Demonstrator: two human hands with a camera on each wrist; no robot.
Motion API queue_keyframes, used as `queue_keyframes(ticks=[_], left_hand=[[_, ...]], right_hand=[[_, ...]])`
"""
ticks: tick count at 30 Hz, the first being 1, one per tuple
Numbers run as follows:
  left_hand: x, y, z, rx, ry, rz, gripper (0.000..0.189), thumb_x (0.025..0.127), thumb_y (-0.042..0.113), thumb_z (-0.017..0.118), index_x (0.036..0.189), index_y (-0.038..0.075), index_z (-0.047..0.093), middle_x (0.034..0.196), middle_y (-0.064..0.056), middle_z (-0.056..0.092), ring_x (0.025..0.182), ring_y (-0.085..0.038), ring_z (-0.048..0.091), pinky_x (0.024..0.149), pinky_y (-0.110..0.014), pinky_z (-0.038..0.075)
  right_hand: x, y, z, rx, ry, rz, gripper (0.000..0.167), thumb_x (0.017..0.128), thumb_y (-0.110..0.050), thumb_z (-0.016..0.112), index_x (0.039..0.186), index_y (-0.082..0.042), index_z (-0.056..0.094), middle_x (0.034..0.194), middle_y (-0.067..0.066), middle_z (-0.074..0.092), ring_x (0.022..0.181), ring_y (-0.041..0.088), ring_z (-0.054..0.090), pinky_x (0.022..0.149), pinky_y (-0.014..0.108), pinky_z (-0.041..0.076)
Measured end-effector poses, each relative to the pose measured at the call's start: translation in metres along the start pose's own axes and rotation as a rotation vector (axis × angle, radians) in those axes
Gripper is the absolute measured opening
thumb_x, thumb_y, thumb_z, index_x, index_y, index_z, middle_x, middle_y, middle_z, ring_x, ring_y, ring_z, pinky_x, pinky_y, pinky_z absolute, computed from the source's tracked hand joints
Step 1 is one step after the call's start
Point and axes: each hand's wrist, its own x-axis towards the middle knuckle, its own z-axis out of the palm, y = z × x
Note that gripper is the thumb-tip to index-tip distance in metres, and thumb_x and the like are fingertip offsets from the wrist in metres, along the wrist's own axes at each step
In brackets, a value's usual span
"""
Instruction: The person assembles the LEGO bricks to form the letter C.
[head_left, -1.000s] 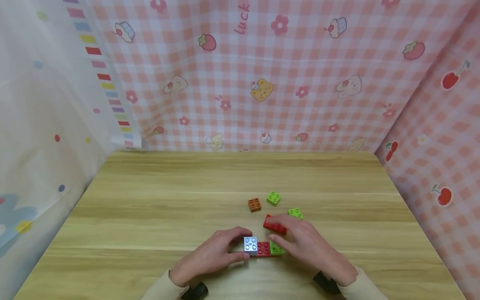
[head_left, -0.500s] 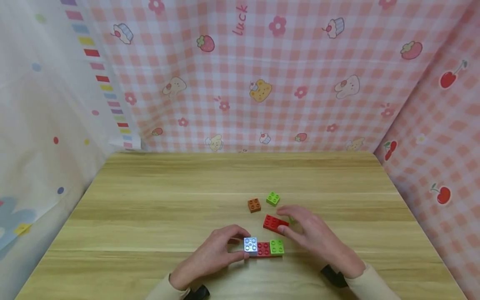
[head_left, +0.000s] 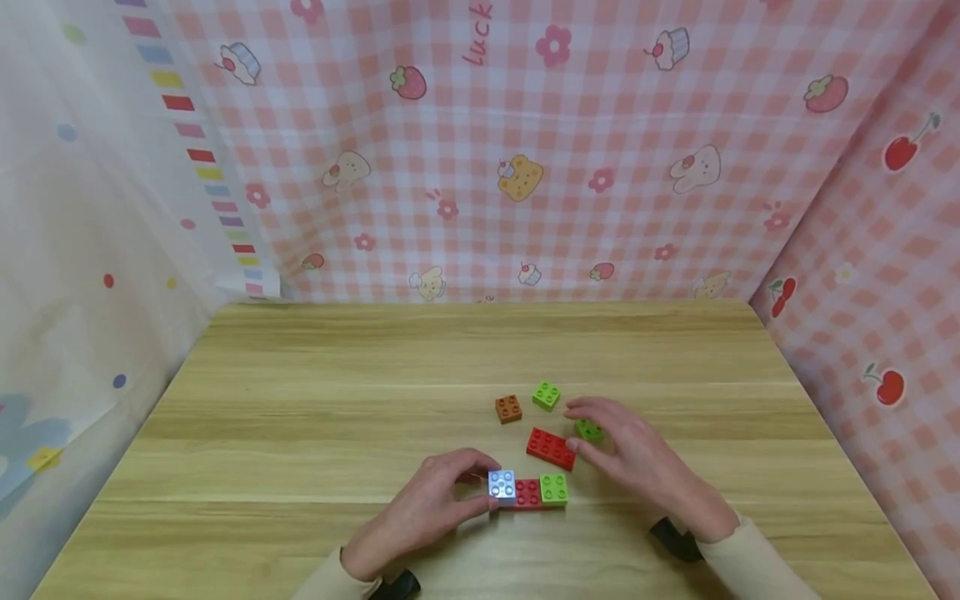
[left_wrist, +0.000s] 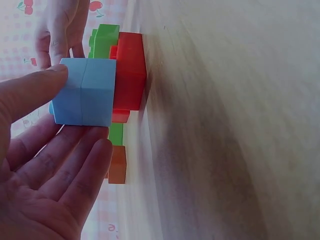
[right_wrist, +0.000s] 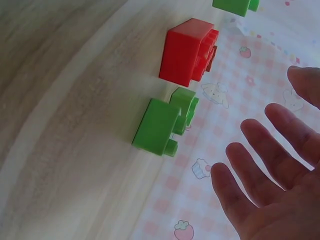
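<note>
My left hand (head_left: 435, 500) pinches a light blue toy building brick (head_left: 502, 486) between thumb and fingers; its side shows a seam in the left wrist view. That brick sits on the left end of a long red brick (head_left: 527, 493), whose right end bears a lime green brick (head_left: 553, 489). With fingers spread loosely, my right hand (head_left: 637, 458) hovers by a loose green brick (head_left: 589, 430), partly covering it in the head view. The right wrist view shows a gap between the fingers and that green brick (right_wrist: 157, 127).
A loose red brick (head_left: 550, 448) lies just behind the joined bricks. Farther back are an orange-brown brick (head_left: 508, 408) and another lime green brick (head_left: 547, 396). All rest on a wood-grain table (head_left: 300, 400) with patterned cloth (head_left: 480, 125) around it.
My right hand has moved right and back, away from the joined bricks and loose red brick, to the loose green one. My left hand keeps its grip and place.
</note>
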Motion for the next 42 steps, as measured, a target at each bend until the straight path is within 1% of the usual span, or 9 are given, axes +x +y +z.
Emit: queue_keyframes(ticks=[13,16,21,27,32,35,39,42], left_hand=[[0.002,-0.003,0.001,-0.002,0.014,0.018,0.032,0.094,0.026,0.079,0.122,0.015,0.069,0.119,0.002,0.071,0.108,-0.016,0.067,0.094,-0.032,0.056],[0.002,-0.004,0.001,-0.005,0.012,0.016,0.032,0.094,0.025,0.079,0.123,0.015,0.068,0.120,0.002,0.070,0.108,-0.016,0.067,0.094,-0.032,0.056],[0.002,-0.004,0.001,-0.007,0.006,0.013,0.032,0.094,0.025,0.078,0.123,0.015,0.068,0.120,0.002,0.070,0.109,-0.015,0.066,0.095,-0.032,0.055],[0.003,-0.005,0.002,-0.009,0.003,0.021,0.031,0.095,0.024,0.078,0.123,0.014,0.068,0.120,0.002,0.070,0.109,-0.015,0.066,0.095,-0.031,0.055],[0.002,-0.005,0.002,-0.010,0.011,0.034,0.031,0.094,0.021,0.078,0.123,0.013,0.069,0.119,0.002,0.071,0.108,-0.014,0.066,0.095,-0.031,0.056],[0.002,-0.005,0.003,0.000,0.014,0.041,0.031,0.094,0.021,0.079,0.122,0.013,0.069,0.119,0.002,0.071,0.108,-0.013,0.066,0.095,-0.031,0.056],[0.002,-0.004,0.002,0.012,0.014,0.048,0.032,0.093,0.020,0.079,0.122,0.013,0.068,0.119,0.001,0.071,0.107,-0.013,0.066,0.095,-0.031,0.056],[0.001,-0.004,0.002,0.016,0.016,0.052,0.033,0.093,0.020,0.080,0.122,0.012,0.068,0.119,0.001,0.071,0.107,-0.013,0.066,0.095,-0.030,0.055]], right_hand=[[0.007,0.003,0.000,-0.024,-0.054,0.023,0.037,0.098,-0.027,0.073,0.130,-0.007,0.068,0.143,0.015,0.060,0.133,0.037,0.055,0.109,0.061,0.044],[0.010,0.003,0.001,-0.028,-0.072,0.030,0.039,0.098,-0.029,0.073,0.130,-0.007,0.068,0.144,0.015,0.060,0.133,0.037,0.055,0.110,0.060,0.043],[0.013,0.004,0.003,-0.032,-0.086,0.016,0.041,0.098,-0.030,0.073,0.131,-0.007,0.067,0.143,0.016,0.060,0.133,0.037,0.056,0.110,0.060,0.043],[0.020,0.003,0.004,-0.035,-0.108,0.014,0.045,0.099,-0.034,0.072,0.135,-0.007,0.065,0.145,0.015,0.059,0.135,0.036,0.054,0.111,0.059,0.043],[0.032,-0.002,0.004,-0.031,-0.144,0.002,0.045,0.099,-0.034,0.072,0.136,-0.010,0.065,0.146,0.012,0.060,0.138,0.035,0.051,0.112,0.058,0.043],[0.041,-0.005,0.005,-0.044,-0.170,-0.023,0.044,0.099,-0.033,0.072,0.136,-0.009,0.066,0.145,0.011,0.060,0.139,0.035,0.050,0.112,0.057,0.043],[0.053,-0.008,0.008,-0.033,-0.225,-0.035,0.047,0.098,-0.032,0.073,0.138,-0.009,0.064,0.147,0.010,0.059,0.141,0.033,0.049,0.114,0.055,0.041],[0.061,-0.010,0.011,-0.013,-0.272,-0.022,0.050,0.098,-0.032,0.075,0.141,-0.010,0.062,0.149,0.011,0.057,0.142,0.033,0.047,0.115,0.055,0.040]])
